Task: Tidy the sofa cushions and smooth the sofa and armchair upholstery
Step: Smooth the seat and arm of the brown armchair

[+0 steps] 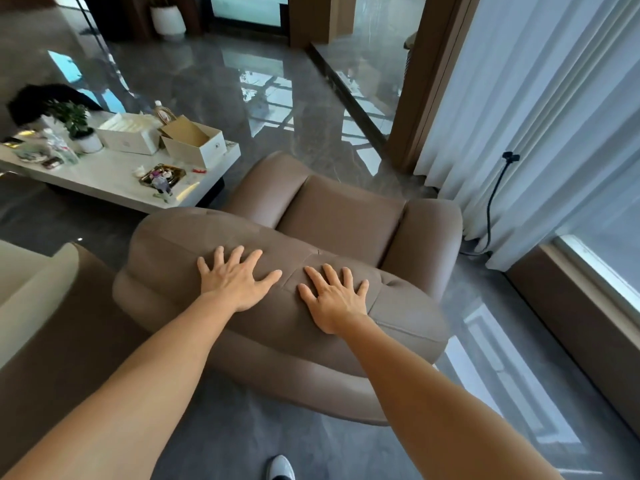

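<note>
A brown leather armchair (343, 216) stands in the middle of the view, seen from behind. Its padded backrest top (173, 244) runs across in front of me. My left hand (235, 282) lies flat on the backrest top, fingers spread, left of the centre seam. My right hand (334, 299) lies flat just right of that seam, fingers spread too. Neither hand holds anything. The seat cushion (339, 220) beyond the backrest is bare.
A white coffee table (104, 178) with boxes, a potted plant (74, 124) and small items stands at the left. A cream and brown sofa arm (31, 282) is at the near left. White curtains (540, 109) and a black cable (490, 209) hang at the right. The floor is glossy grey stone.
</note>
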The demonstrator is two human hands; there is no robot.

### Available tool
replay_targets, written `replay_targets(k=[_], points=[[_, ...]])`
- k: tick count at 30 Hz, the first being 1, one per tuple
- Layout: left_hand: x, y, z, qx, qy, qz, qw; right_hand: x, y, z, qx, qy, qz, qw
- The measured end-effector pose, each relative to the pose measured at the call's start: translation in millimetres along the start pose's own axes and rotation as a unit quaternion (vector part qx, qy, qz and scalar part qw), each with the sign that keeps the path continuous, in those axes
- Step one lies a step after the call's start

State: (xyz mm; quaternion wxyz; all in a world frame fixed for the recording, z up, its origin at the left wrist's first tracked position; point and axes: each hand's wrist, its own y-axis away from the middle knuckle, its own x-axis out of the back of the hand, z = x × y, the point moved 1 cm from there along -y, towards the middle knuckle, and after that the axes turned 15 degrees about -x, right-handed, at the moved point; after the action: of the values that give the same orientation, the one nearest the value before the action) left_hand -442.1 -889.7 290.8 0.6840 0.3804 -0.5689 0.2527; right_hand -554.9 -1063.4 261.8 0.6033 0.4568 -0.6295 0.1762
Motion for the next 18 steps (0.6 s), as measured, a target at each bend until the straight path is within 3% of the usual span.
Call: replay_targets(k=[8,18], points=[[-11,19,-29,0.0,-0.013,-0.014,1.0,-23,10,-3,-0.009,0.002,0.009,1.0],[-19,23,-9,0.005,-0.03,0.003,1.0,-17,8,14,-0.017,-0.036,-0.015,0.999]])
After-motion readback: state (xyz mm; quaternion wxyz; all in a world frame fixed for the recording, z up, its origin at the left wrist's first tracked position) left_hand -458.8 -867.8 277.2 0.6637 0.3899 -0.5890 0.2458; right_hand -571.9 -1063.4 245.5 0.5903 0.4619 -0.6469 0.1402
